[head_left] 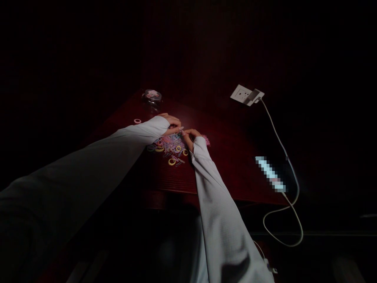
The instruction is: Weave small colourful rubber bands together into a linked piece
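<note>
My left hand (172,122) and my right hand (191,135) meet fingertip to fingertip just above the far side of a colourful pile of hair ties and small hair clips (169,144). Both are closed in a pinch. Whatever is between the fingers is too small and dark to name. Yellow ring-shaped hair ties lie at the pile's near edge, one yellow hair tie (171,161) among them with clips beside it. A pink hair tie (137,121) lies apart, beyond my left sleeve. Some pink pieces (206,140) show past my right wrist.
A clear round jar (152,101) with a pink-patterned top stands at the back left of the dark red table (173,181). A wall socket (242,94) holds a charger, whose white cable (277,131) runs to a pixelated bright device (270,174) at the right.
</note>
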A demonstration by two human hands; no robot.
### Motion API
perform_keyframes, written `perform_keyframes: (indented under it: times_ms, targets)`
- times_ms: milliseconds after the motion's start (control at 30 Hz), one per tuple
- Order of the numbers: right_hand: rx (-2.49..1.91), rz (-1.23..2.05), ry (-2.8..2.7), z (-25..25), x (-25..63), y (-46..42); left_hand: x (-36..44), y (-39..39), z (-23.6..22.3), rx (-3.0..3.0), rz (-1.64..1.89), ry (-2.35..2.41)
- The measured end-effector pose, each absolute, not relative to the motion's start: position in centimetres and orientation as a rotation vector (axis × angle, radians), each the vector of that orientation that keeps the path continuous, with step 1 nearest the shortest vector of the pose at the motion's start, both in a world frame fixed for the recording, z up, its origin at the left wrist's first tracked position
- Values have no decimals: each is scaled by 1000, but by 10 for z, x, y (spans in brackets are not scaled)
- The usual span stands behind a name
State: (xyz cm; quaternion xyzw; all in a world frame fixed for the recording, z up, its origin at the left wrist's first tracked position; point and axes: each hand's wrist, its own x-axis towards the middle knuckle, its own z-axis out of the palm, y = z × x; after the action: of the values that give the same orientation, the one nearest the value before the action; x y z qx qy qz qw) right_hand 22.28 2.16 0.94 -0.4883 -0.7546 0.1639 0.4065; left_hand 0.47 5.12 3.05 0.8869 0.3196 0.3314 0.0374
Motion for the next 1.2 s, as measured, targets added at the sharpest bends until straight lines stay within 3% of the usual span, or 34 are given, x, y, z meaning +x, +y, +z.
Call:
perform_keyframes:
  times_ms: [267, 567, 1200]
  targets:
    - [-1261, 349, -1921, 20, 229, 15, 4, 49, 33, 2722, 1009, 1007]
    - [-1543, -43, -1592, 15, 300, 23, 1, 50, 33, 2720, 1068, 1039]
    - [-1582, 60, -1688, 2, 332, 19, 2, 51, 29, 2714, 1066, 1013]
